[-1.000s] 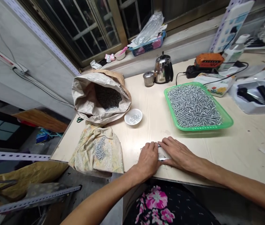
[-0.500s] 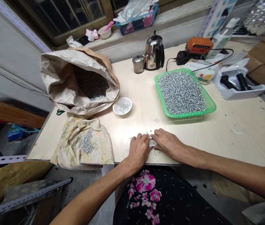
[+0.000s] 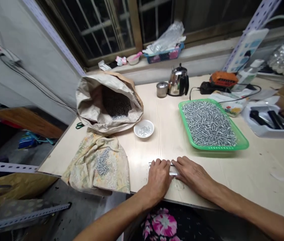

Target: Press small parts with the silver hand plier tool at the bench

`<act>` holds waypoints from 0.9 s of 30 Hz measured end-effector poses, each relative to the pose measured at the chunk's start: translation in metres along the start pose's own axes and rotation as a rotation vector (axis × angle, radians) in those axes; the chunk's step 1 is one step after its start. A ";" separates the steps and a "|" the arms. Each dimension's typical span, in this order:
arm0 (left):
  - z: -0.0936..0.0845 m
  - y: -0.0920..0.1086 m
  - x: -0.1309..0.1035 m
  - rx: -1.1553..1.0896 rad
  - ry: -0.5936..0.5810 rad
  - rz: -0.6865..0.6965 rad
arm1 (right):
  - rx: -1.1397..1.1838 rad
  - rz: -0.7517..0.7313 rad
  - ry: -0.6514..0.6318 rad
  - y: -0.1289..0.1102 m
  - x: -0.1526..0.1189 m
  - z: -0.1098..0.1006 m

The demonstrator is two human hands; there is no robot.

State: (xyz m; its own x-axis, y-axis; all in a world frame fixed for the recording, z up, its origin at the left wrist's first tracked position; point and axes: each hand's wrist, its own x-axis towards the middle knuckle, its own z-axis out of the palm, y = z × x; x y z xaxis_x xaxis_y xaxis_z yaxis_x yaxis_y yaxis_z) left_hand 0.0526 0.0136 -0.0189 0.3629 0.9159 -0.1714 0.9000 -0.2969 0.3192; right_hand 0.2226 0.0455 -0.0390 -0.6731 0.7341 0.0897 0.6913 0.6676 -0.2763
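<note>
Held a flat, silver-edged piece (image 3: pixel 173 173) against the pale wood-grain table (image 3: pixel 257 174), near its front edge, mostly hidden. Curled the left hand (image 3: pixel 159 177) over one part, nearly closed; gripped the other with the right hand (image 3: pixel 193 174), half closed across its width. Called, most likely, for level, even pressure from both sides. Showed small silvery metal pins (image 3: pixel 145 130) in a round white bowl (image 3: pixel 137 130) beyond, more heaped in a shallow green plastic tray (image 3: pixel 242 144) at right, and dark contents (image 3: pixel 116 103), too dim to identify, in a crumpled brown paper sack (image 3: pixel 89 103) at left.
</note>
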 end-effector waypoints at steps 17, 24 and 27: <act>-0.102 -0.198 0.098 0.378 0.571 -0.146 | 0.064 -0.061 0.063 0.028 0.082 -0.063; -0.134 -0.220 0.107 0.227 0.587 -0.160 | 0.102 0.075 -0.026 0.064 0.158 -0.064; -0.144 -0.225 0.109 0.104 0.653 -0.202 | 0.108 0.110 -0.059 0.077 0.203 -0.055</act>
State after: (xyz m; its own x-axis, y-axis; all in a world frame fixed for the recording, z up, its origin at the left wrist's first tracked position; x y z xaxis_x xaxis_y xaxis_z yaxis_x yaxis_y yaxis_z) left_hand -0.1454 0.2196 0.0248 -0.0044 0.9213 0.3889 0.9651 -0.0979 0.2430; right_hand 0.1535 0.2532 0.0108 -0.6109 0.7917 -0.0023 0.7320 0.5638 -0.3826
